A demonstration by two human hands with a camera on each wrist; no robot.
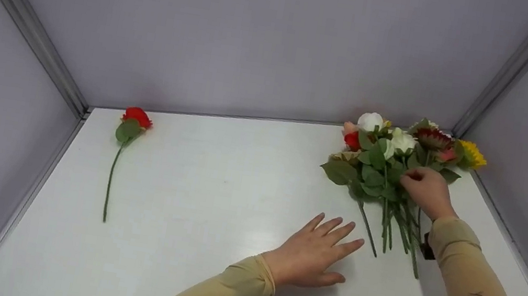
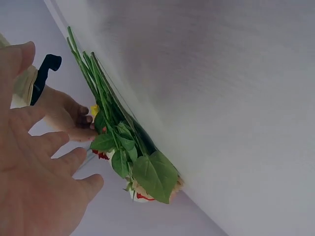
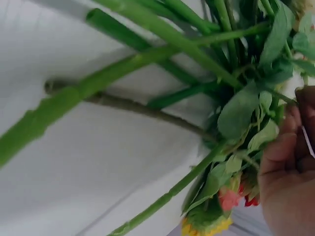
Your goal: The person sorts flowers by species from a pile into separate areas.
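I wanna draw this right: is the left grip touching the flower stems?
Apart. The head view shows it: a strip of bare white table lies between the left grip and the nearest stem.

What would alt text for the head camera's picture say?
A person's right hand reaches into a pile of mixed flowers on a white table, the left hand spread nearby; a lone red flower lies at the picture's left.

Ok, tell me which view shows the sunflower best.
Head view: the sunflower is uncropped, its petals distinct. The right wrist view crops it at the bottom edge; the left wrist view shows only a yellow patch, possibly it.
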